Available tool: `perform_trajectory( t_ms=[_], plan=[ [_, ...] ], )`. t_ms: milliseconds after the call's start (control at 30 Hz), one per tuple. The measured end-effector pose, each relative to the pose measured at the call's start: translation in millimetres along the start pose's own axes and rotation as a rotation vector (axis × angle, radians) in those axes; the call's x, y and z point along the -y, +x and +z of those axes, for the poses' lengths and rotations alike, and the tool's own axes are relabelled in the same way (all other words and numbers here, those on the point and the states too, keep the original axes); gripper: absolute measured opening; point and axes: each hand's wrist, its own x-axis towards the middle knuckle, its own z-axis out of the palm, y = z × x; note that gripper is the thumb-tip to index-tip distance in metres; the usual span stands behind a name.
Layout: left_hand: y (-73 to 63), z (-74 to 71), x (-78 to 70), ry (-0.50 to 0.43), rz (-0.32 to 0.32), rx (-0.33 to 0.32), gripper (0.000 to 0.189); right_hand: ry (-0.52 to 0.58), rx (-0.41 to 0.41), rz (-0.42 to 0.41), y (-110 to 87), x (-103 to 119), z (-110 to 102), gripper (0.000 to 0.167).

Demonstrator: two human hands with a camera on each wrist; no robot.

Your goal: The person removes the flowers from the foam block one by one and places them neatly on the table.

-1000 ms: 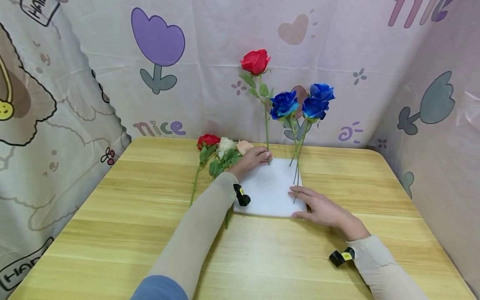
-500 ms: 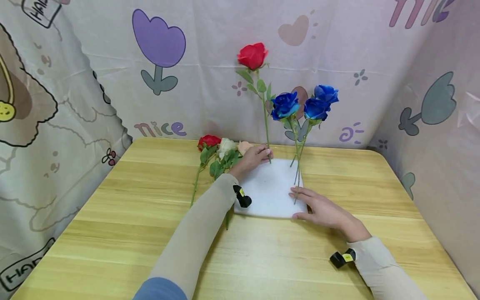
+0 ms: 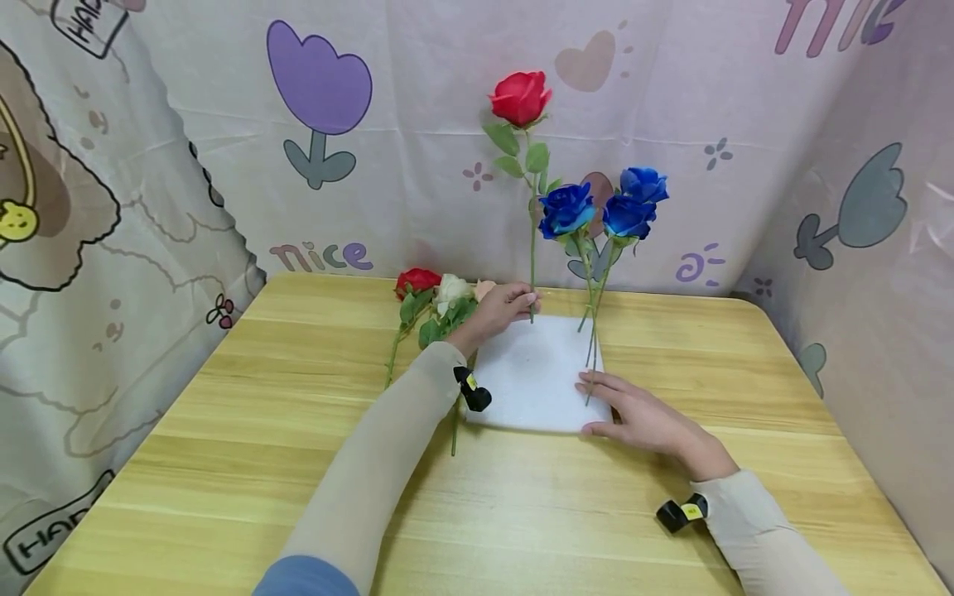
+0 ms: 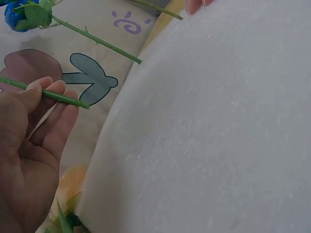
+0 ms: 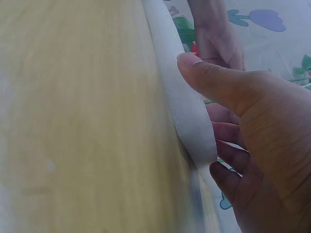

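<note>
My left hand [image 3: 501, 314] pinches the green stem of a red rose [image 3: 520, 98] between thumb and fingers. The rose is upright, and its cut stem end [image 4: 86, 105] shows just past the fingers, near the far edge of a white foam board [image 3: 529, 381]. Three blue roses [image 3: 568, 211] stand at the board's right side with stems down to it. My right hand [image 3: 644, 420] holds the board's near right corner, thumb at the front edge and fingers at the side. Some of its fingertips are hidden behind the board in the right wrist view.
Left of the board, a red rose [image 3: 417, 283], a white rose [image 3: 451, 291] and a peach rose [image 3: 483, 290] lie on the wooden table [image 3: 261, 430], partly behind my left arm. A printed cloth [image 3: 425, 182] hangs behind and at both sides.
The held red rose has risen slightly; it leaned left at first and now stands straighter, further right. My left forearm has shifted slightly left. The right hand keeps its place on the board.
</note>
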Motion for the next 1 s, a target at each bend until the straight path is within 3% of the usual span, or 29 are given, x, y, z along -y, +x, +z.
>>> perform_trajectory(
  t_ms=[167, 400, 800, 1000],
  plan=[
    [-7.0, -5.0, -3.8, 0.054, 0.006, -0.026, 0.031, 0.008, 0.012, 0.000, 0.5, 0, 0, 0.073],
    [-12.9, -16.1, -6.8, 0.137, 0.062, -0.071, 0.028, 0.003, -0.003, -0.014, -0.2, -1, 0, 0.072],
    [-37.2, -33.1, -19.4, 0.204, 0.035, -0.122, 0.030, 0.011, 0.003, -0.001, 0.2, -1, -2, 0.071],
    [-50.8, -41.2, -23.9, 0.322, 0.086, -0.134, 0.031, 0.008, -0.008, -0.018, 0.8, -1, 0, 0.071]
  ],
)
